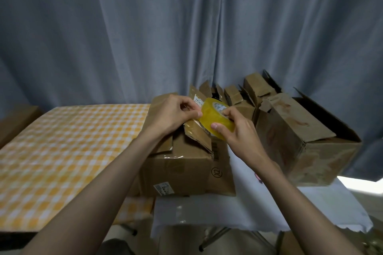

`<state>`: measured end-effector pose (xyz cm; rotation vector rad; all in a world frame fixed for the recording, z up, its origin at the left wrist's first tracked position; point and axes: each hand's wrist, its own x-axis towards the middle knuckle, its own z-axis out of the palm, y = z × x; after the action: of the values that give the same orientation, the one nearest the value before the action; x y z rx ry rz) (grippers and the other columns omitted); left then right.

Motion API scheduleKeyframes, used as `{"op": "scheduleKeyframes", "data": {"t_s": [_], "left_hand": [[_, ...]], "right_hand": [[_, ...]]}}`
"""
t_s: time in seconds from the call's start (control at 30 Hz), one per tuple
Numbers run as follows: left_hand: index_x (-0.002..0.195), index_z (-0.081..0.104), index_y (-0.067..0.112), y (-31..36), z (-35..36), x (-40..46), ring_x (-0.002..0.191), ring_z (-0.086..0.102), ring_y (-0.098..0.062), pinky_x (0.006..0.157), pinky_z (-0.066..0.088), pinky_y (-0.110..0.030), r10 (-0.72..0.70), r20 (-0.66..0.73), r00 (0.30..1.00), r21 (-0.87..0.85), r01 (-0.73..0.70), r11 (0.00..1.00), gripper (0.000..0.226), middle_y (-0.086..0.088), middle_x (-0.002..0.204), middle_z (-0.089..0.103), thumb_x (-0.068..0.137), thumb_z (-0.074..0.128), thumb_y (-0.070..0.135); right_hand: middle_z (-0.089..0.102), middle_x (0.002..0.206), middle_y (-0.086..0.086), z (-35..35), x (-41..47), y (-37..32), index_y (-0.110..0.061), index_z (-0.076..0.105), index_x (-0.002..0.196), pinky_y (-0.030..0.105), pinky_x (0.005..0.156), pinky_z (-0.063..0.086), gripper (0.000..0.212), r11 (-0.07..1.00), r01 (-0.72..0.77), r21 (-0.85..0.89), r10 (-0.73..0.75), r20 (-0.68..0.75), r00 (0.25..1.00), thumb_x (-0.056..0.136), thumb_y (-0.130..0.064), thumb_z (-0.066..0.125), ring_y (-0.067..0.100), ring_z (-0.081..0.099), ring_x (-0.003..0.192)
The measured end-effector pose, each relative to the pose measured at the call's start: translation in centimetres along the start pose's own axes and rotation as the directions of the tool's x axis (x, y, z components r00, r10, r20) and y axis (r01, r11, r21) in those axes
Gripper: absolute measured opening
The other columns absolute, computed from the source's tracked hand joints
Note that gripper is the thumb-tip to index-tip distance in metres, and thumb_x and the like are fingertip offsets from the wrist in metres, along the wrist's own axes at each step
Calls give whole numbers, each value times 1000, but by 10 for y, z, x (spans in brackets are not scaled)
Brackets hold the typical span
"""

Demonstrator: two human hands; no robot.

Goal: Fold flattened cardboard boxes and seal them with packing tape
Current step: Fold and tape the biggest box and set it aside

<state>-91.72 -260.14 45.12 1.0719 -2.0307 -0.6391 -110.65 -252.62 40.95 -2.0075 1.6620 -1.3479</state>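
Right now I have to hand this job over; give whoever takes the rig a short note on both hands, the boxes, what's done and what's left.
Left hand: fingertips pinch at the edge of the tape roll, probably the loose end.
Right hand: grip round the yellowish roll, held above the front box.
Front box: stands on the white-covered table, top flaps up, not taped.
Other boxes: to the right and behind, flaps open.
Done: front box erected.
Left: close its flaps, tape the seam, then the rest.

My white tabletop (259,209) carries the cardboard box (186,174) I work on; right of that box stands an open box (306,151), left of it lies the orange-checked cloth (62,151).
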Motion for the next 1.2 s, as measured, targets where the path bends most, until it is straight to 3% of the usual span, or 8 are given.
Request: {"op": "scheduleKeyframes", "data": {"t_s": [0.17,0.23,0.5,0.6,0.73,0.9,1.1,1.2], "left_hand": [[85,71,26,5,0,7,76,51,19,71,35,-3,85,70,994,298,-102,949,8,23,74,57,89,73,19],[86,66,29,4,3,6,85,48,3,81,38,-21,102,93,990,412,-131,902,12,23,76,52,93,66,20],[86,51,21,-3,11,1,90,37,-12,76,25,-31,222,123,967,510,-253,822,15,8,91,53,92,49,8],[86,51,16,-5,16,0,91,42,-12,81,31,-29,251,111,962,362,-274,891,14,7,94,57,94,51,4],[96,57,10,-7,15,4,79,55,4,70,38,-10,157,112,981,118,-170,978,3,3,91,66,98,57,12],[96,58,5,-10,9,22,80,60,-12,72,48,-22,56,157,986,-93,-42,995,14,0,85,63,92,69,14],[84,51,15,-31,10,19,70,56,-5,67,45,-17,-16,21,1000,-527,25,850,21,1,76,58,95,58,-1],[84,52,18,-48,16,10,78,57,-20,71,47,-30,-122,11,992,-707,94,701,23,-12,84,58,93,56,-3]], "right_hand": [[57,102,0,1,-1,0,-12,56,105,25,72,40,26,999,30,-37,-30,-9,1000,91,-28,71,15,52,91],[56,103,-2,1,-1,1,-13,56,106,30,77,42,27,998,25,-50,-25,-4,1000,92,-30,71,15,52,93],[53,90,-9,8,4,-2,-26,47,99,32,73,36,29,990,-28,-142,27,-10,1000,91,-46,68,15,53,83],[57,89,-6,8,12,0,-22,49,98,35,69,41,31,974,-119,-193,115,-31,993,92,-47,66,18,57,83],[56,80,-11,2,15,0,-19,55,95,26,58,42,31,976,-191,-107,189,-23,982,90,-47,68,8,57,72],[58,73,-5,-12,22,-14,-16,61,88,31,56,37,44,968,-210,-134,207,-36,978,85,-60,66,12,54,67],[73,98,3,-45,34,-57,-20,70,101,31,78,50,35,903,-411,129,333,395,856,81,-48,77,13,67,88],[75,88,2,-38,37,-72,-12,77,100,29,75,48,34,889,-405,212,292,419,860,82,-40,79,10,66,80]]}}
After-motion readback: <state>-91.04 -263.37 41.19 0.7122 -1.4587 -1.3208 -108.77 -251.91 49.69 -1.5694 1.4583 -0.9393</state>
